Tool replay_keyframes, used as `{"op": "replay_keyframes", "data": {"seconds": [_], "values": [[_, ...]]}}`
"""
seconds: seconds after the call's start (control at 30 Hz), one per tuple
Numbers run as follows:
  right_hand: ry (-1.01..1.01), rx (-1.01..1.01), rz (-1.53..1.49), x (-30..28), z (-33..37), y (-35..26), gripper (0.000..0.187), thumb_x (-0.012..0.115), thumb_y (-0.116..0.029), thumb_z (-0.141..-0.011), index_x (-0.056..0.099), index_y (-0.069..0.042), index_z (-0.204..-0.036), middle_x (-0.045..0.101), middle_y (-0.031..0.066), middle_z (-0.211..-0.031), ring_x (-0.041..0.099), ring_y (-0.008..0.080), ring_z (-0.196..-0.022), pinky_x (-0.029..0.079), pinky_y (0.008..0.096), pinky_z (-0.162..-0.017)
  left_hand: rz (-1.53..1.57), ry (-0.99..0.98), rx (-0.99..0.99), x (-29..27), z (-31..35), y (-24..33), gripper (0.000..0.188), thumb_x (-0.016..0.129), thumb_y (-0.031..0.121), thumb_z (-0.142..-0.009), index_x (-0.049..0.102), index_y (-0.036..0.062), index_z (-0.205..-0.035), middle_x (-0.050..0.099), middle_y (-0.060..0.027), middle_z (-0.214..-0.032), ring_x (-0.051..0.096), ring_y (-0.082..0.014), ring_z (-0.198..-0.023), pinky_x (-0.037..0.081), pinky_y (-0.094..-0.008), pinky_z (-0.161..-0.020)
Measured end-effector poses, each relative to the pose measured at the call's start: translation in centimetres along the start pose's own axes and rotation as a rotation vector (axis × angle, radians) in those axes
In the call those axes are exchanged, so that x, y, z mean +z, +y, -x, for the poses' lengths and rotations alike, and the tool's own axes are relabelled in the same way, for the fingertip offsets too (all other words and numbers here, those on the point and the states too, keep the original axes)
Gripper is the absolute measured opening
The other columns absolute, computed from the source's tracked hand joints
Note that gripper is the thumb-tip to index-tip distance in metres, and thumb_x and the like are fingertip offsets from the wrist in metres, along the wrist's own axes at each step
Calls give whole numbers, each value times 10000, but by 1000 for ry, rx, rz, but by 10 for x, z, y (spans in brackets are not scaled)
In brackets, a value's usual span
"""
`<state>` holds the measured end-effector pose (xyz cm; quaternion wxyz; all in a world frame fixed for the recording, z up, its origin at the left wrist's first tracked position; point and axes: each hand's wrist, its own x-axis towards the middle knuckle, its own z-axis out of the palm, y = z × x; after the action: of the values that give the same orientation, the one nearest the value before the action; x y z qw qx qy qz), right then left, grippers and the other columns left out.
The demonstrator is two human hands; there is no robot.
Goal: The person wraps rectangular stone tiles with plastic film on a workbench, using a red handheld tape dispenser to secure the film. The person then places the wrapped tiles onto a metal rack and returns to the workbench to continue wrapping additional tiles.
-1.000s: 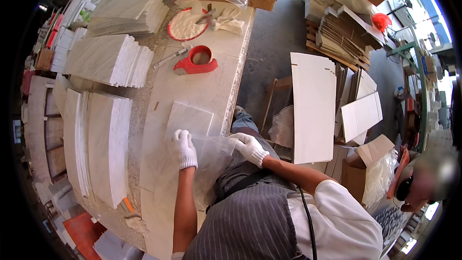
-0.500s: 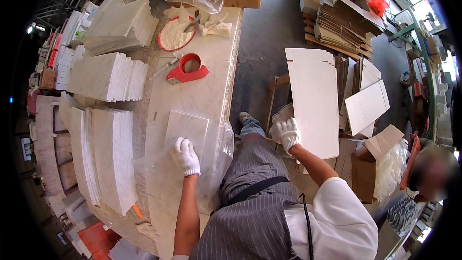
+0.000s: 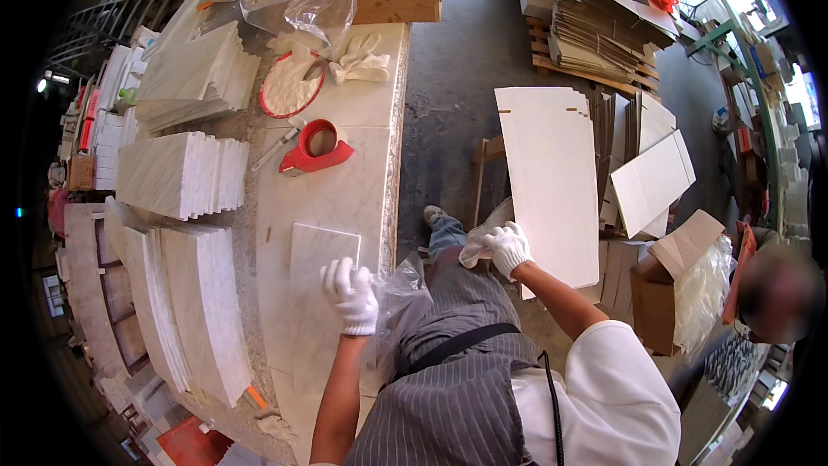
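My left hand [image 3: 349,295], in a white knit glove, is raised over the near edge of a square pale marble tile [image 3: 326,243] lying on the bench. Its fingers are curled at clear plastic film [image 3: 404,286], which hangs crumpled beside the hand at the bench edge. My right hand [image 3: 509,248], gloved too, is closed around a greyish-white cloth [image 3: 477,246] above my lap. Just right of it stands a tall white cardboard panel [image 3: 549,185].
A red tape dispenser [image 3: 317,154], a red-rimmed bowl of white paste [image 3: 290,86] and spare gloves [image 3: 362,60] lie farther along the bench [image 3: 345,194]. Stacked marble slabs [image 3: 194,293] line the left. Folded cartons [image 3: 604,47] and an open box [image 3: 664,293] stand right, near another person [image 3: 742,293].
My left hand has lifted off the tile and moved slightly right, with the film drawn up toward it. My right hand and cloth have shifted slightly left and down in view.
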<state>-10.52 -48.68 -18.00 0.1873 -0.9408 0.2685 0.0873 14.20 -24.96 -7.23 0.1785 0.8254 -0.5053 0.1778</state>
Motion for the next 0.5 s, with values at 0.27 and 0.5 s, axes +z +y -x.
{"op": "replay_keyframes", "data": {"seconds": [0.27,0.5], "values": [[828,812,-393,-12,72,-21,448,832,-177,-731,614,-31,-1094,628,150,-1119,592,302,-1093,454,404,-969,565,-812,351,43,-27,92,133,671,209,-746,602,104,-791,611,-59,-874,578,-282,-830,466,-424,-822],[802,1873,-1142,28,164,25,554,782,-425,-821,573,-41,-1162,605,91,-1115,574,231,-991,513,420,-820,585,-1173,333,106,-23,118,141,664,257,-793,718,154,-873,498,-146,-1365,461,-316,-1230,382,-426,-1016]]}}
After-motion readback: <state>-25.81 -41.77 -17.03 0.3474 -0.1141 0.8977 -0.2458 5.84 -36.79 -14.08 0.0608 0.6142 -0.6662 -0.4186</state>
